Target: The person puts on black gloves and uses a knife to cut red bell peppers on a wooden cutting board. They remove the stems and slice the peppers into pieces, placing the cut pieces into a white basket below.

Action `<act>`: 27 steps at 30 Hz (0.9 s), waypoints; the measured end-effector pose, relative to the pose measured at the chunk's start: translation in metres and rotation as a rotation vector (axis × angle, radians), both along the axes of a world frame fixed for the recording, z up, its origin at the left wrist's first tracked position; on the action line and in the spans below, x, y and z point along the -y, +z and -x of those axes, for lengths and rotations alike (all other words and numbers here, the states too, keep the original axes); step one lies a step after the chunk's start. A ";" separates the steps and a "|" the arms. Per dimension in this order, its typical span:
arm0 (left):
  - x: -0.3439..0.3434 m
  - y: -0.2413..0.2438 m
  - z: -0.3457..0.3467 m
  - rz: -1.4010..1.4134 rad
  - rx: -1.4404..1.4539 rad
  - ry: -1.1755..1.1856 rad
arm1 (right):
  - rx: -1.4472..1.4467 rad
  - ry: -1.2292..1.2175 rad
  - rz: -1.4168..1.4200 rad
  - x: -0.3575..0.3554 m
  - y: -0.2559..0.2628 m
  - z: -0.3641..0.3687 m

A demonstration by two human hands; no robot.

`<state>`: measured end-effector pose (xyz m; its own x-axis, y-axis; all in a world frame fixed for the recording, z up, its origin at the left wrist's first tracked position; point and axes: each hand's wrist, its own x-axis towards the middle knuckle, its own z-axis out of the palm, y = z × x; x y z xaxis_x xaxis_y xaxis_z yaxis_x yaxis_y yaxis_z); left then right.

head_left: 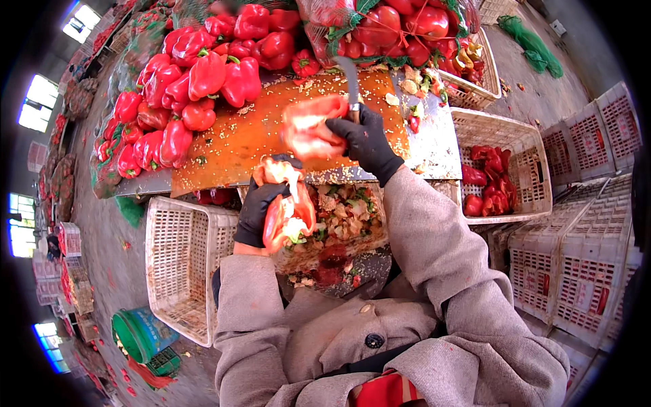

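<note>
My gloved left hand (262,203) grips an opened piece of red bell pepper (291,216), its pale inside and a bit of green at the bottom facing up. In my gloved right hand (370,140) are a knife (350,79), its curved blade pointing away from me, and another cut red bell pepper piece (311,124), blurred. Both hands are over the near part of the seed-strewn orange board (231,147). Whole red bell peppers (175,94) are heaped on the left and far side of the table.
Below the table edge is a crate of pepper cores and scraps (351,208). A white plastic crate (501,127) at right holds red pepper pieces; another crate (178,259) stands at left. Full mesh sacks (391,30) lie at the back. A green bucket (135,336) is on the floor.
</note>
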<state>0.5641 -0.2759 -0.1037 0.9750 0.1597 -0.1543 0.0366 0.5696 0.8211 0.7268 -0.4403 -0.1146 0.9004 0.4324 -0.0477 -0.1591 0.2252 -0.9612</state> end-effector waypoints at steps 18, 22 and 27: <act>-0.033 -0.029 -0.016 0.180 -0.114 0.233 | 0.848 0.560 0.287 -0.017 0.038 0.080; -0.018 -0.026 -0.018 0.133 -0.025 0.167 | 0.906 0.579 0.284 -0.021 0.014 0.087; -0.023 -0.035 -0.011 0.061 -0.030 -0.026 | 0.646 0.613 0.083 -0.018 0.019 0.089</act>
